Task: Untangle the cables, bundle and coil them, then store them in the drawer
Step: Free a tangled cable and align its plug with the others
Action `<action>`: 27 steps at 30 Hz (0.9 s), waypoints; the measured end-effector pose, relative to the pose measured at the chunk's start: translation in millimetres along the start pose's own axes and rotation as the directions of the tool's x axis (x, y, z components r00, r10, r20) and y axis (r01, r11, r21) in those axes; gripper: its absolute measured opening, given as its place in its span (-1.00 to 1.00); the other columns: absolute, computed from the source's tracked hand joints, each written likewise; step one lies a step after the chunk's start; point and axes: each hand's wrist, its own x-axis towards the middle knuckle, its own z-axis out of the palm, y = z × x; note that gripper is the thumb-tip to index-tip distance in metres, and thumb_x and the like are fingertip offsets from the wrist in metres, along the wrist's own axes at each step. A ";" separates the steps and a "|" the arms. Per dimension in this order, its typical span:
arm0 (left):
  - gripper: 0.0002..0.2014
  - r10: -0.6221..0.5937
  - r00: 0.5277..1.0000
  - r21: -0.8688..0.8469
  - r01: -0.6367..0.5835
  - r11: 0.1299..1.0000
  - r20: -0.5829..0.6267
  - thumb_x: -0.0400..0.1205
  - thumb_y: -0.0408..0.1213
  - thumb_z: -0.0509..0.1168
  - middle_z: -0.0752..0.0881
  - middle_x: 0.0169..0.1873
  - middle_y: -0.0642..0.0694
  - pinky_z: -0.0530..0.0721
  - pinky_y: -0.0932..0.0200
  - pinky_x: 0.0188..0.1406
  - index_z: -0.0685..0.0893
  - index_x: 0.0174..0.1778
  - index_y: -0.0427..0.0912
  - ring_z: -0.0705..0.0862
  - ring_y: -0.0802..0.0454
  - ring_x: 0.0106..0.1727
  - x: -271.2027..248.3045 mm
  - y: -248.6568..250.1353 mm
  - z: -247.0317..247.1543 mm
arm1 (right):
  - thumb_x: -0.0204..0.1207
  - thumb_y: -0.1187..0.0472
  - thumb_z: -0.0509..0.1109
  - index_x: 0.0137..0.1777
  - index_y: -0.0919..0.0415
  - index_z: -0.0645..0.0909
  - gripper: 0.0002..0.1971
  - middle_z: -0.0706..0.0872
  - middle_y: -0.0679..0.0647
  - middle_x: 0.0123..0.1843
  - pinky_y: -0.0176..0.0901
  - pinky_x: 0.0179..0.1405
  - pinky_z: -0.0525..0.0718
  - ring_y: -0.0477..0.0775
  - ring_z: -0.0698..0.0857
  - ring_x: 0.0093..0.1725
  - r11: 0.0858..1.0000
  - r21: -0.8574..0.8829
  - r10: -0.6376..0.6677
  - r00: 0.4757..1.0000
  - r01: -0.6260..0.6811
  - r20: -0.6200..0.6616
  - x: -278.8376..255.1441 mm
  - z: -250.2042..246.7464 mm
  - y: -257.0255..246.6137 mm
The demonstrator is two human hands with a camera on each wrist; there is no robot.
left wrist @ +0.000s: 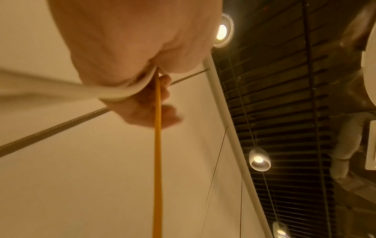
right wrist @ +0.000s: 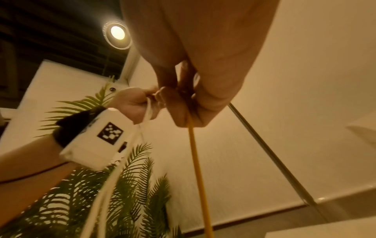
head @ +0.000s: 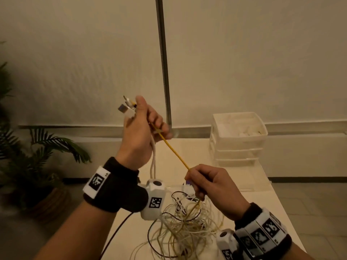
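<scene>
My left hand (head: 143, 126) is raised above the table and grips a bunch of cable ends, with white and metal plugs (head: 127, 108) sticking out above the thumb. A taut yellow cable (head: 173, 151) runs from that fist down to my right hand (head: 208, 182), which pinches it lower and to the right. White cables (head: 153, 162) hang from the left fist to a tangled heap of white, cream and black cables (head: 184, 228) on the table. In the wrist views the yellow cable (left wrist: 157, 145) (right wrist: 198, 169) passes through curled fingers (left wrist: 150, 109) (right wrist: 183, 103).
A white stacked drawer unit (head: 238, 139) stands at the back right of the pale table (head: 262, 194). A potted palm (head: 37, 147) fills the floor at the left. A thin metal pole (head: 163, 59) rises behind the table against the wall.
</scene>
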 end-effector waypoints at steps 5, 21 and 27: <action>-0.48 0.110 0.988 0.048 -0.106 0.993 -0.109 0.74 0.21 -0.08 0.20 -0.58 0.05 0.10 0.31 -0.67 0.24 -0.47 -0.02 0.13 0.14 -0.61 9.3 17.9 -16.7 | 0.69 0.23 0.24 -0.14 0.21 0.68 -0.77 0.59 0.03 -0.41 -0.11 -0.29 0.57 0.05 0.55 -0.40 0.988 -0.153 0.045 0.986 -0.020 0.161 5.5 -8.2 21.2; -0.80 -0.177 0.862 0.839 -0.384 0.385 0.475 0.73 -0.13 0.21 0.69 -0.33 -0.02 0.54 -0.18 -0.25 0.60 -0.14 -0.12 0.59 -0.09 -0.29 -20.8 -61.3 1.2 | 0.66 0.20 0.23 -0.28 0.31 0.62 -0.69 0.34 0.07 -0.54 -0.16 -0.51 0.30 -0.01 0.25 -0.55 0.977 0.188 0.113 0.991 -0.098 -0.075 23.0 -12.5 -12.8; -0.85 -0.139 0.881 0.845 -0.374 0.382 0.452 0.64 -0.20 0.34 0.71 -0.34 0.08 0.53 0.02 -0.31 0.66 -0.26 0.05 0.60 0.07 -0.29 -8.0 -54.7 1.5 | 0.70 0.22 0.17 -0.07 0.45 0.70 -0.66 0.55 0.16 -0.46 -0.19 -0.45 0.47 0.06 0.40 -0.49 0.983 0.166 0.087 0.993 -0.074 -0.074 19.2 -19.7 -12.2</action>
